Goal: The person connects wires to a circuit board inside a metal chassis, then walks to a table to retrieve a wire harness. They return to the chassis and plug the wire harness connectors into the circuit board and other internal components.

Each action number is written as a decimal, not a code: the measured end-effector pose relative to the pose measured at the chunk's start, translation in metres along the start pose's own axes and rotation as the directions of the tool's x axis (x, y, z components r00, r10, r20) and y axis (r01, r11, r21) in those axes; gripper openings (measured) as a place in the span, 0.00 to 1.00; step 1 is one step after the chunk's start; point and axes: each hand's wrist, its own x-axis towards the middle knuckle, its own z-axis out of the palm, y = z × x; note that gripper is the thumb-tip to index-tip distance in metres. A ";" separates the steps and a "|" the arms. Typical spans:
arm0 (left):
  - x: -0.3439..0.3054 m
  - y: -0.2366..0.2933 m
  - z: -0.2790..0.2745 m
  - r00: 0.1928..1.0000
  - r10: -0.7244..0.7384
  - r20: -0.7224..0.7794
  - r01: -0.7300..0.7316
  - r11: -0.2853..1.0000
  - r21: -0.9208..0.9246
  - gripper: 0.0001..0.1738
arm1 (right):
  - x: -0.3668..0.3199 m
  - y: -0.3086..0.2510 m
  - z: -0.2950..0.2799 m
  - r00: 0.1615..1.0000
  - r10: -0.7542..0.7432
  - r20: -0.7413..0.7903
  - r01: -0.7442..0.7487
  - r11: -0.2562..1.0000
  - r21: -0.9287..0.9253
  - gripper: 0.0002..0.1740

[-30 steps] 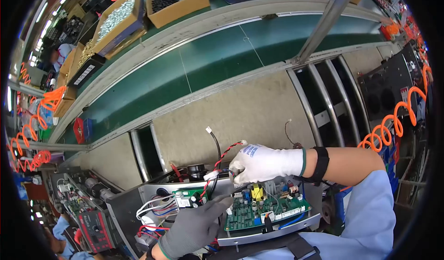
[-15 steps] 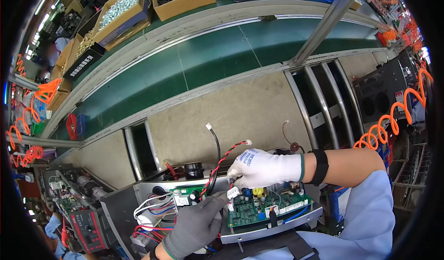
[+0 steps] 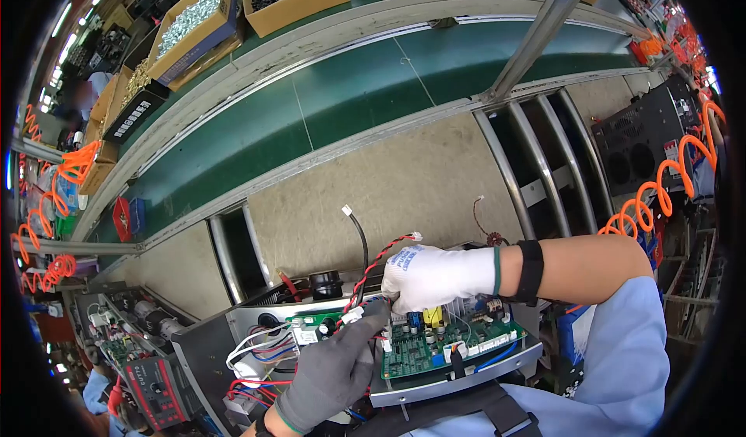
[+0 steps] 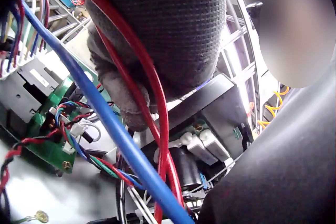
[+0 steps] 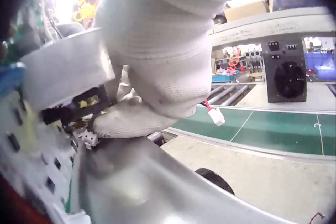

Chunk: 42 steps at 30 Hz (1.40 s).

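My right hand [image 3: 439, 278], in a white glove, bends its fingers at the inner edge of a green circuit board [image 3: 443, 348], pinching thin wires. In the right wrist view its fingertip lies right beside a small white connector [image 5: 90, 138]. My left hand [image 3: 330, 371], grey-gloved, reaches up from below with the index finger extended; its fingertips meet the right hand's, and I cannot tell whether they pinch anything. A white plug [image 3: 352, 315] lies just above that finger. Red and black twisted wires [image 3: 378, 262] and a black cable [image 3: 362, 243] rise behind. Red wires [image 4: 152, 82] cross before the left glove.
The boards sit in an open metal chassis [image 3: 198, 348] with loose wiring. A roller line and green conveyor [image 3: 342, 111] run behind it. Boxes of screws [image 3: 190, 25] line the shelf. An orange coiled hose [image 3: 660, 196] hangs at right, and another machine [image 3: 155, 390] stands at left.
The white plug moved from beside the right hand's fingers to above the left index finger since half a second ago. The right hand has lowered slightly toward the board; the left stays nearby.
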 end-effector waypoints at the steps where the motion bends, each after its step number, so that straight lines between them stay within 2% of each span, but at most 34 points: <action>1: 0.002 0.003 -0.001 0.999 -0.049 0.006 0.049 0.999 -0.001 0.26 | 0.004 0.000 0.000 1.000 0.000 -0.003 0.000 1.000 0.004 0.11; 4: 0.004 -0.004 0.008 0.999 0.014 -0.050 -0.014 1.000 0.008 0.25 | 0.017 0.003 0.002 0.999 -0.039 0.005 0.039 0.997 -0.074 0.09; 6: 0.005 -0.006 0.007 1.000 -0.012 -0.007 0.012 1.000 0.022 0.25 | 0.021 0.004 0.005 0.992 -0.130 -0.007 0.128 0.985 -0.119 0.09; 8: 0.004 -0.009 0.008 0.998 -0.035 0.042 0.034 0.999 0.037 0.25 | 0.021 0.004 0.006 0.992 -0.127 -0.025 0.124 0.988 -0.091 0.09; 10: 0.002 -0.013 0.008 0.998 -0.044 0.044 0.043 0.999 0.033 0.25 | 0.018 0.002 0.000 0.990 -0.125 0.061 0.127 0.991 -0.035 0.09; 14: 0.006 -0.012 0.009 1.000 -0.004 0.026 0.004 1.000 -0.002 0.24 | 0.027 0.007 0.005 0.984 -0.161 0.081 0.167 0.984 -0.063 0.09; 17: 0.005 -0.003 0.005 0.996 -0.072 0.047 0.071 0.997 0.031 0.24 | 0.023 0.004 -0.001 0.980 -0.175 0.095 0.185 0.977 -0.104 0.10; 19: 0.004 0.006 -0.003 1.000 -0.008 0.011 0.006 0.988 0.153 0.22 | 0.015 -0.002 -0.004 0.984 -0.169 0.060 0.177 0.971 -0.160 0.11; 20: 0.001 0.013 -0.010 1.000 -0.011 -0.014 0.013 0.986 0.166 0.22 | 0.012 -0.007 -0.007 0.987 -0.155 0.027 0.158 0.965 -0.208 0.12; 21: -0.004 0.022 -0.017 0.998 -0.060 0.032 0.049 0.961 0.271 0.22 | 0.010 -0.015 -0.010 0.988 -0.150 0.048 0.157 0.948 -0.276 0.13; 22: -0.011 0.026 -0.020 0.990 -0.119 0.070 0.086 0.926 0.367 0.23 | 0.003 -0.022 -0.014 0.991 -0.121 -0.055 0.117 0.991 -0.063 0.13; 23: -0.021 0.015 -0.016 1.000 0.021 0.008 -0.023 0.923 0.385 0.18 | 0.002 -0.027 -0.019 0.988 -0.152 -0.029 0.152 0.988 0.012 0.13; 24: -0.029 0.011 -0.015 1.000 0.018 -0.023 -0.008 0.924 0.383 0.18 | 0.003 -0.034 -0.024 0.984 -0.179 -0.004 0.179 0.980 0.086 0.13; 26: -0.043 0.008 -0.013 0.998 0.029 0.064 -0.052 0.916 0.397 0.16 | -0.003 -0.058 -0.024 0.974 -0.227 0.010 0.227 0.973 0.035 0.13; 28: -0.052 0.011 -0.016 0.997 0.074 -0.030 -0.057 0.919 0.389 0.14 | -0.004 -0.077 -0.015 0.957 -0.288 0.028 0.289 0.956 -0.051 0.15; 30: -0.063 0.004 -0.022 0.985 0.069 -0.158 0.004 0.907 0.421 0.15 | -0.002 -0.096 -0.011 0.978 -0.147 0.146 0.182 0.946 -0.267 0.16; 31: -0.066 -0.004 -0.019 0.966 0.073 -0.248 0.025 0.928 0.372 0.12 | -0.003 -0.101 -0.010 0.980 -0.128 0.155 0.169 0.939 -0.299 0.16; 33: -0.070 -0.010 -0.020 0.961 0.072 -0.266 0.023 0.941 0.337 0.12 | -0.002 -0.105 -0.009 0.989 -0.024 0.143 0.058 0.968 -0.244 0.14; 34: -0.071 -0.012 -0.020 0.966 0.056 -0.253 0.029 0.946 0.322 0.12 | -0.002 -0.108 -0.009 0.988 -0.007 0.154 0.051 0.957 -0.287 0.14; 36: -0.065 -0.021 -0.012 0.940 0.051 -0.336 0.040 0.965 0.261 0.12 | 0.001 -0.111 -0.005 0.998 0.028 0.065 -0.018 0.989 -0.150 0.14; 37: -0.062 -0.022 -0.009 0.934 0.029 -0.356 0.086 0.949 0.303 0.13 | 0.009 -0.104 -0.001 0.997 -0.062 0.045 0.071 0.967 -0.247 0.13; 38: -0.057 -0.024 -0.006 0.927 0.002 -0.376 0.136 0.931 0.340 0.13 | 0.011 -0.104 0.001 0.996 -0.054 0.069 0.071 0.957 -0.280 0.13; 40: -0.052 -0.030 0.000 0.887 0.001 -0.461 0.154 0.942 0.298 0.13 | 0.012 -0.110 0.002 0.995 0.050 0.087 -0.026 0.965 -0.260 0.12; 41: -0.053 -0.029 0.000 0.896 -0.011 -0.444 0.171 0.931 0.323 0.12 | 0.008 -0.111 0.001 0.994 0.045 0.095 -0.030 0.989 -0.147 0.12; 42: -0.055 -0.028 -0.002 0.906 -0.023 -0.422 0.187 0.917 0.351 0.12 | 0.007 -0.106 0.002 0.993 0.046 0.110 -0.026 0.984 -0.177 0.12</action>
